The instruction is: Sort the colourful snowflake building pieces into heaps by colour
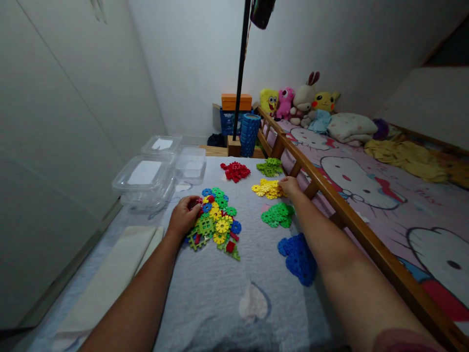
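A mixed pile of plastic building pieces (222,226) lies mid-table: notched discs in yellow, green and blue, light green lattice squares and small red pieces. At its left edge my left hand (185,215) is closed, with a small red piece (199,201) at its fingertips. Farther right, my right hand (289,186) is closed at the edge of a pile of yellow notched discs (269,188); its fingertips hide whatever is between them. Separate piles hold red pieces (236,171), light green pieces (270,167), green discs (277,215) and blue discs (299,258).
Clear plastic boxes with lids (144,175) stand at the table's back left. Folded cream cloth (110,278) lies along the left side. A wooden bed rail (315,171) borders the right, and a black pole (240,73) rises behind the table.
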A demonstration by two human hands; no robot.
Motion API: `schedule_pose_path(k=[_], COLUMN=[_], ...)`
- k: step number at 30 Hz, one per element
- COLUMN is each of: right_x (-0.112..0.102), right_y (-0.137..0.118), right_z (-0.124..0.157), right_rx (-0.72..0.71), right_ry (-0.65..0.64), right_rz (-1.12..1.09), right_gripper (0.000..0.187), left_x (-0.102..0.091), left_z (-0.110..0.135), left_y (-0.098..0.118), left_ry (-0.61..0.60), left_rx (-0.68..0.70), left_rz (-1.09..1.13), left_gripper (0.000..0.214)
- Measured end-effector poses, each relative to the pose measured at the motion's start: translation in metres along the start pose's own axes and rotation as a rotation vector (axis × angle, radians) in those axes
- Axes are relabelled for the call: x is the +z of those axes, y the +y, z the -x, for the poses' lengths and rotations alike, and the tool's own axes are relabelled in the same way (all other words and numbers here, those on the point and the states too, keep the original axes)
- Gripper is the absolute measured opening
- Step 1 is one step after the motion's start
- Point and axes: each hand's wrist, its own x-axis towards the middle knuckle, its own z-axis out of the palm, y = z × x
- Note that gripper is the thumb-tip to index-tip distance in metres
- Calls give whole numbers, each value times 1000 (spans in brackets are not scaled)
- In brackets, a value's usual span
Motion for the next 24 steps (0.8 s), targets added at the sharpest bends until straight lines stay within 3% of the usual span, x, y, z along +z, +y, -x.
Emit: schedule_pose_path(k=[5,8,10,14,17,19,24], right_x=[-6,1,12,41,62,74,91], right_y=[-2,-15,-27,-53,-72,-80,-89], right_z=[5,23,44,101,142,165,199], right_rx=[-60,-185,-312,-564,-762,-895,-1113], right_ry=[38,-4,-147,-586,-742,-745,-685], right_rz=[56,24,0,73,204,294,502], right_gripper=[13,7,2,6,10,11,44], left_x=[0,1,1,0,-1,-1,-1], left_z=[0,0,0,-2,-3,-4,-6], left_y=[0,1,2,3,2,2,-1], left_ry=[-1,-6,-2,62,142,171,178], left_rx=[9,6,-5,-60,-117,-148,-153], left_rz=[4,-6,4,88,220,322,364], left_gripper=[38,36,36,39,45,50,55])
